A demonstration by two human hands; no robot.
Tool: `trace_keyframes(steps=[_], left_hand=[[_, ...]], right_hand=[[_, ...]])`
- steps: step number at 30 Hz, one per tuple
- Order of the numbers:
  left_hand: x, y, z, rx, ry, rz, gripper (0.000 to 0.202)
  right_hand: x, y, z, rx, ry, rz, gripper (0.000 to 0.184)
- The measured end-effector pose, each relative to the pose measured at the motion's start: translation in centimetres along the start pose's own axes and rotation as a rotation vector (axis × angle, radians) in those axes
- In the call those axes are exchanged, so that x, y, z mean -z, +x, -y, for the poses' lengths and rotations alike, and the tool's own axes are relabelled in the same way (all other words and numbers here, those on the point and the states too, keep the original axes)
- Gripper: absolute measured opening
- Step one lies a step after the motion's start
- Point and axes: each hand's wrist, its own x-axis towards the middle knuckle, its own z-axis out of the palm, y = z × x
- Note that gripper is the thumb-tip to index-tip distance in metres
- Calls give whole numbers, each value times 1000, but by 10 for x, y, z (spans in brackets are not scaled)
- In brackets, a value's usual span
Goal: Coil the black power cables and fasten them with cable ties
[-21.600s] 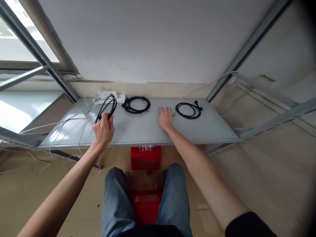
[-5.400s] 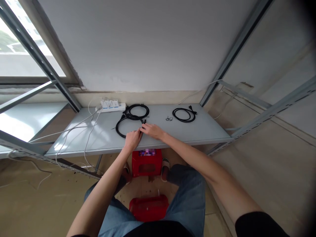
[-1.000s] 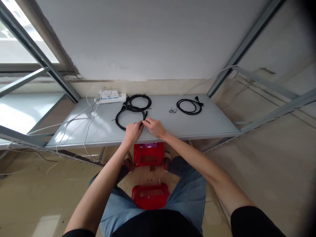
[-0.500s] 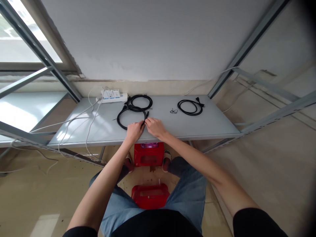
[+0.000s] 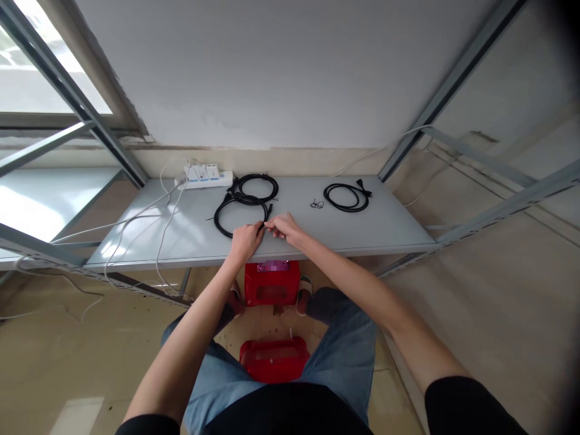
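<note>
A black cable wound into a loop [image 5: 215,219] lies near the front of the grey shelf [image 5: 299,193]. My left hand [image 5: 245,241] is closed on the near right side of this loop. Pressed together right beside it are the fingertips of my right hand [image 5: 284,226], in a pinch at the edge of the loop; what they hold is too small to make out. Behind, a second coiled black cable [image 5: 277,188] partly overlaps the first. Another coiled black cable [image 5: 348,209] rests farther right, with thin black ties [image 5: 316,204] to its left.
A white power strip [image 5: 217,181] with plugs stands at the back left. White cords [image 5: 164,235] run from it over the shelf's front edge. Metal uprights [image 5: 408,145] frame both ends. Red plastic stools [image 5: 272,296] are below, between my legs.
My right hand has turned slightly and its fingers are more curled at the loop. The left hand keeps its hold. The whole view has shifted a little.
</note>
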Motion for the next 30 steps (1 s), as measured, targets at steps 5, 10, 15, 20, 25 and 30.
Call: trace_keyframes(steps=[5,10,15,20,25,30], left_hand=[[1,0,0,4,-7,12,45],[0,0,0,12,-6,1,46],[-1,1,1,-3,-2,2,48],[-3,2,1,-1,1,-13,51],[-5,3,1,-7,-3,-6,48],[-4,1,0,-8,5,7,50]], right_hand=[[-2,0,-1,-243,368,100,26],[4,4,-11,-130,339,126,18],[17,11,-16,102,88,207,12],[21,12,-24,661,-450,46,12],[16,1,-41,933,-878,-75,27],[10,-6,-49,952,-1025,-175,26]])
